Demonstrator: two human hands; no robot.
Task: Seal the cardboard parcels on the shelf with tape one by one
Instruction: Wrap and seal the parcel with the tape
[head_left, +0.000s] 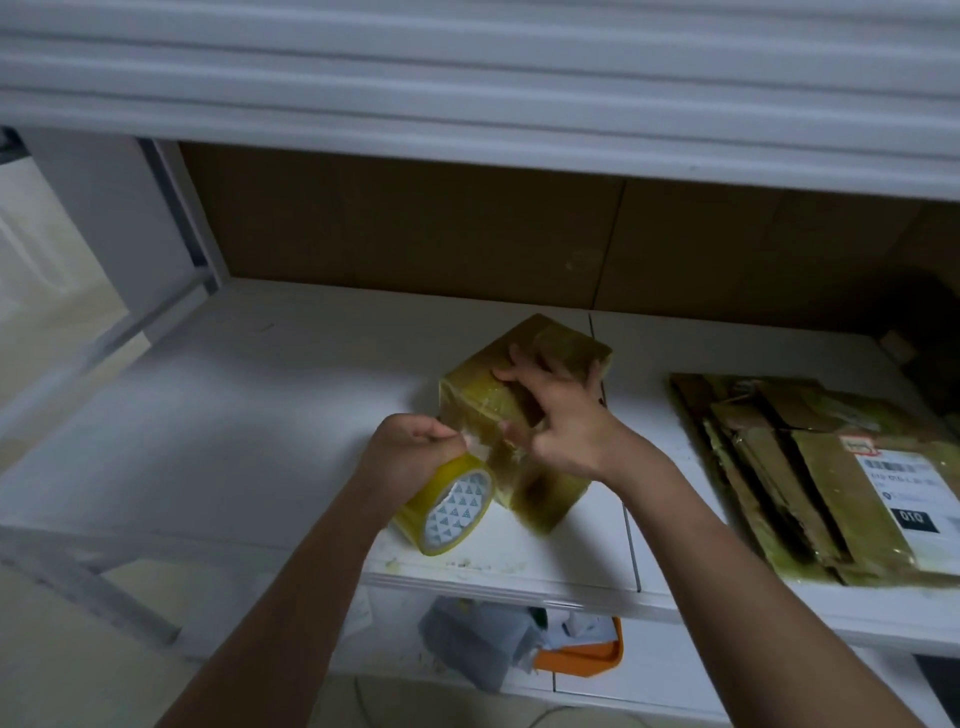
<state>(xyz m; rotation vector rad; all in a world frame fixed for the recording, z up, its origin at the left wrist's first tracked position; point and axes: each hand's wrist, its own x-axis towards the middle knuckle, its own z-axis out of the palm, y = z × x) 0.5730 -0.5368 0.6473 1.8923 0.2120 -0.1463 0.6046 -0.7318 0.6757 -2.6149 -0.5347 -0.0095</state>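
A white shelf (249, 415) spans mid-frame, brown cardboard lining its back. At centre stands a tape-wrapped parcel (540, 358); the right hand (566, 421) pinches tape against it, other fingers spread. The left hand (410, 452) grips the tape roll (447, 506). Flattened cartons (810, 483) lie at right; clutter shows on the level below.

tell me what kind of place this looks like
Probably a home storage or parcel-packing corner, not a proper warehouse. A white metal shelf holds a taped cardboard parcel, a roll of tape and flattened boxes, one bearing a shipping label; household clutter sits below.
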